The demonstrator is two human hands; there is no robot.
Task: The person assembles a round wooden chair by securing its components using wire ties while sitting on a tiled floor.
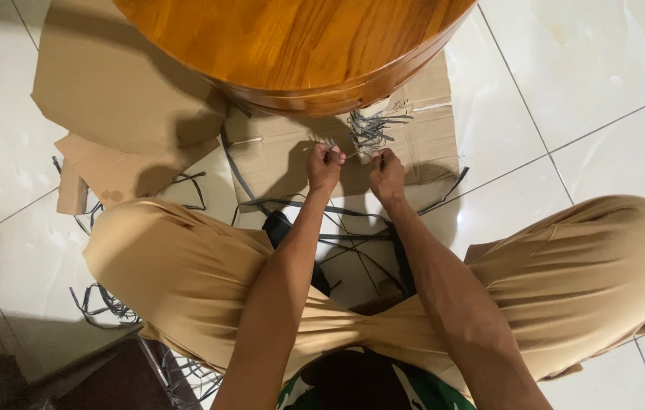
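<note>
My left hand [324, 165] and my right hand [387, 171] are held close together over a sheet of brown cardboard [284, 152] on the floor. Both pinch a thin pale strand [350, 156] stretched between them. Just beyond the fingers lies a tangle of dark grey strips [372, 127] beside a small pale block. Above it is the curved edge of a round polished wooden table [299, 45]. More dark strips [353, 235] trail over the tiles between my knees.
I sit cross-legged in tan trousers [178, 273] on white tiles [596, 83]. Torn cardboard pieces [110, 83] lie at left. A clump of dark strips [102, 304] sits by my left knee, and a dark object [110, 380] is at bottom left.
</note>
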